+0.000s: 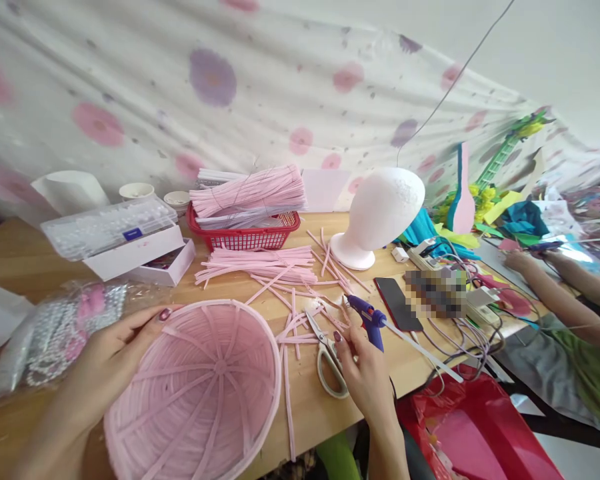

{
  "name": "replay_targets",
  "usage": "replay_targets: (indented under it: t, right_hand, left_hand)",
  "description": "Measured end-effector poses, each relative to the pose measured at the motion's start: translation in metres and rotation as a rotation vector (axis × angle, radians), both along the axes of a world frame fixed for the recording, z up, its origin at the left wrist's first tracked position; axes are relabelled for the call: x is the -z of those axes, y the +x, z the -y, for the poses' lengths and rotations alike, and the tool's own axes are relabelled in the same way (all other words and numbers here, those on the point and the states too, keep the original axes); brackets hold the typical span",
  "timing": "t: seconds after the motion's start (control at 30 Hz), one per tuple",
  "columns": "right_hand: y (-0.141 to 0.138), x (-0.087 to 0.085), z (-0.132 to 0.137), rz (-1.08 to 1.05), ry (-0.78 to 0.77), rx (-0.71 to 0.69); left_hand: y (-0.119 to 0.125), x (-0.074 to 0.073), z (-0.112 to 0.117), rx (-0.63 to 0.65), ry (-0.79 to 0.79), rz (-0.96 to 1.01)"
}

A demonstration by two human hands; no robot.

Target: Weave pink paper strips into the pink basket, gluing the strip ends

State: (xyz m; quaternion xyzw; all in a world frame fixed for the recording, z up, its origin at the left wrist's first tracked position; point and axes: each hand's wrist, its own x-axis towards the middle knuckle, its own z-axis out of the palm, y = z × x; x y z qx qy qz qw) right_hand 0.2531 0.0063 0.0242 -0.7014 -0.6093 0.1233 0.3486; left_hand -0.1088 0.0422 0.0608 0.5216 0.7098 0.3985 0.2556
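Observation:
A round pink woven basket [200, 393] made of fuzzy pink strips lies on the wooden table [25, 260] in front of me. My left hand [113, 360] holds its left rim, thumb on the upper edge. My right hand [363, 370] is closed around the handle of a blue glue gun [367, 317], whose nozzle points left toward loose pink strips [300, 327]. White-handled scissors [325, 353] lie just left of that hand.
A red basket [245, 237] piled with pink strips stands behind, more strips [260, 265] in front of it. A white foam head [377, 213], a phone [397, 303], cables, bead boxes [110, 227] and a bag of beads [55, 333] lie around. Another person's arms [555, 287] work at right.

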Motion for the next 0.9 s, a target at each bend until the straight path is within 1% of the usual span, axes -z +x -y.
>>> replay_targets:
  t: [0.07, 0.17, 0.23, 0.37, 0.43, 0.5, 0.57, 0.67, 0.73, 0.8, 0.9]
  right_hand:
    - [-0.005, -0.002, 0.0, -0.008, 0.021, 0.007]
    - [-0.013, -0.001, -0.004, -0.018, 0.051, 0.01]
    - [-0.018, -0.001, -0.008, -0.027, 0.068, 0.009]
    - [-0.026, -0.002, -0.015, -0.047, 0.064, -0.045]
    - [-0.03, -0.005, -0.017, -0.055, 0.069, -0.063]
    - [-0.033, -0.006, -0.018, -0.068, 0.083, -0.055]
    - [-0.034, -0.006, -0.017, -0.081, 0.093, -0.035]
    - [-0.03, -0.002, -0.012, -0.098, 0.112, 0.018]
    - [-0.026, 0.001, -0.006, -0.096, 0.094, 0.057]
    - [-0.024, 0.003, 0.002, -0.119, 0.024, 0.095]
    - [-0.029, 0.002, 0.014, -0.205, -0.051, 0.124]
  left_hand:
    - [-0.01, 0.002, -0.001, -0.017, -0.063, 0.046]
    - [-0.012, 0.004, 0.004, -0.005, -0.02, 0.081]
    - [-0.001, 0.006, 0.014, 0.016, 0.01, 0.128]
    - [0.042, 0.01, 0.041, 0.071, 0.116, 0.284]
    - [0.06, 0.011, 0.051, 0.129, 0.151, 0.302]
    - [0.07, 0.01, 0.056, 0.168, 0.176, 0.327]
    - [0.072, 0.007, 0.058, 0.2, 0.177, 0.339]
    - [0.064, 0.003, 0.057, 0.235, 0.165, 0.294]
    - [0.052, 0.005, 0.055, 0.214, 0.147, 0.224]
    - [0.035, 0.01, 0.053, 0.141, 0.122, 0.16]
    - [0.003, 0.022, 0.052, -0.015, 0.097, 0.109]
